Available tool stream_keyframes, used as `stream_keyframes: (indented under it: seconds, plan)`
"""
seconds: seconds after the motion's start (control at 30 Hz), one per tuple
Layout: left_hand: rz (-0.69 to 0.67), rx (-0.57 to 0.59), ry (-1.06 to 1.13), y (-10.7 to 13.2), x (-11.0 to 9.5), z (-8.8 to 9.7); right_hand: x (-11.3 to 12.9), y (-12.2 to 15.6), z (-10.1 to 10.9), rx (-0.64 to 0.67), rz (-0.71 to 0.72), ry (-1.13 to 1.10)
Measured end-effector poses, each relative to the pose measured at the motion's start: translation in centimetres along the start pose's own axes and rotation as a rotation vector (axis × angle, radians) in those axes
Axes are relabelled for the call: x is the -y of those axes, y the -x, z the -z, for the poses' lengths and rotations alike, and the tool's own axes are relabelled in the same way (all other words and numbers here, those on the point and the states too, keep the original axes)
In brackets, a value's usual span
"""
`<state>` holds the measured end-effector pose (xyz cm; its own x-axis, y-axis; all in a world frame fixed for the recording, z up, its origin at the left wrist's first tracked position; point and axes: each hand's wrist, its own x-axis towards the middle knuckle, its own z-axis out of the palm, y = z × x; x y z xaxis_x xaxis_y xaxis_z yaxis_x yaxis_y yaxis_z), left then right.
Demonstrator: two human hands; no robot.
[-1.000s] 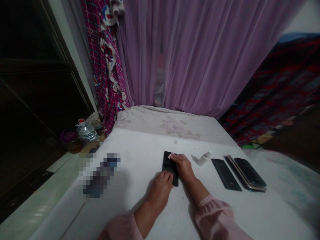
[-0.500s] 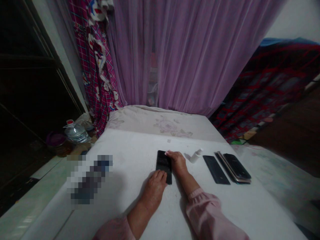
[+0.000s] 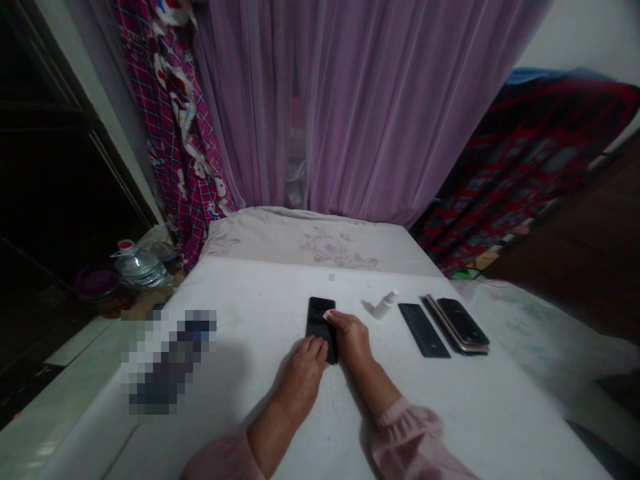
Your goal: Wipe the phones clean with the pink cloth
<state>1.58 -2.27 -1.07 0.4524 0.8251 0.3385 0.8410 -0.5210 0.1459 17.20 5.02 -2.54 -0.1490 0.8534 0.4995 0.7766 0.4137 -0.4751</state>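
A black smartphone (image 3: 318, 317) lies face up on the white tabletop, its long side pointing away from me. My left hand (image 3: 302, 372) grips its lower left part, fingertips over the screen and thumb hidden. Between the fingertips of my right hand (image 3: 353, 337) is a small pale pink cloth (image 3: 328, 314), pressed on the upper right of the screen. A white spray bottle (image 3: 385, 305) stands to the right of that hand. Farther right lie a dark flat phone (image 3: 424, 331) and a stack of phones (image 3: 461, 325).
A pixelated dark patch (image 3: 173, 363) covers something on the table's left. Beyond the left edge stand a large water bottle (image 3: 143, 267) and a purple-lidded jar (image 3: 95, 287). Purple curtains (image 3: 370, 120) hang behind the flowered cloth (image 3: 320, 247) at the far end.
My right hand has slid the cloth a little down and left across the screen. My left hand stays on the phone. The whole view has shifted slightly.
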Motion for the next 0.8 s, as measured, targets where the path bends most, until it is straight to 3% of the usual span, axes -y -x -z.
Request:
stream_keyframes:
  seconds: [0.1,0.2,0.37,0.57,0.63,0.7,0.8]
  plan:
    - [0.004,-0.009,0.026,0.0,0.0,0.2,-0.6,-3.4,-0.7,0.012,-0.098,0.026]
    - [0.005,-0.009,0.036,0.0,0.0,0.3,-0.6,-4.7,-1.1,0.004,-0.111,0.024]
    - [0.062,0.042,0.027,-0.4,-0.4,0.9,0.4,-1.1,-0.3,0.010,-0.106,-0.084]
    - [0.142,0.121,0.055,-1.4,-0.9,2.9,0.8,3.0,2.0,-0.030,-0.209,-0.442]
    - [0.119,0.165,0.085,-2.1,-0.2,3.8,0.7,3.1,2.6,-0.098,-0.277,-0.515]
    - [0.009,0.224,0.131,-3.1,1.1,4.4,0.6,3.0,3.1,-0.155,-0.328,-0.553]
    - [-0.063,0.235,0.114,-4.9,3.5,4.9,0.6,2.8,3.4,-0.193,-0.399,-0.602]
